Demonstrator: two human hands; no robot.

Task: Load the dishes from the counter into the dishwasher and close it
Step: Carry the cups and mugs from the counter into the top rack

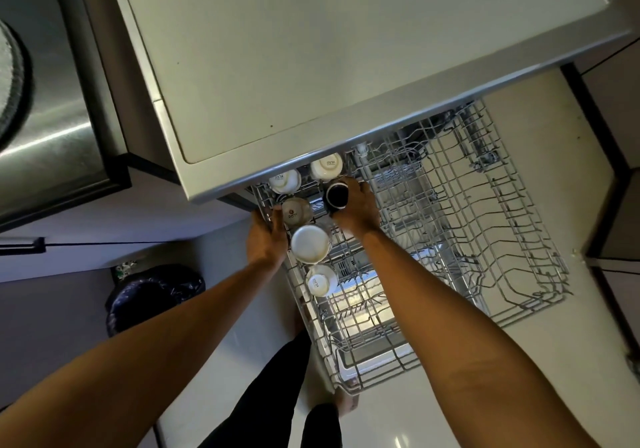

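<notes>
Nearest, over the pale glossy floor (242,343), the grey wire dishwasher rack (433,312) stands pulled out. Along its left side runs a row of upturned cups: first a white ceramic cup with lettering on its base (321,280), then a plain white ceramic cup (310,244) just beyond it. The left hand (266,238) lies at the rack's left rim, beside a pale cup with a red logo (294,212); whether its fingers clasp the rim, the cup or nothing, I cannot tell. The right hand (356,209) curls round a dark glossy mug (336,195), held mouth down in the next row over (it looks seated, or very nearly so). Farther in, two more white lettered cups (284,181) sit half under the edge of the grey steel tabletop (311,49). The step in hand appears to be settling the dark glossy mug into the rack. The next move calls for a clean release that tips no neighbour, then either another trip to the tabletop or sliding the rack in and shutting the door.
</notes>
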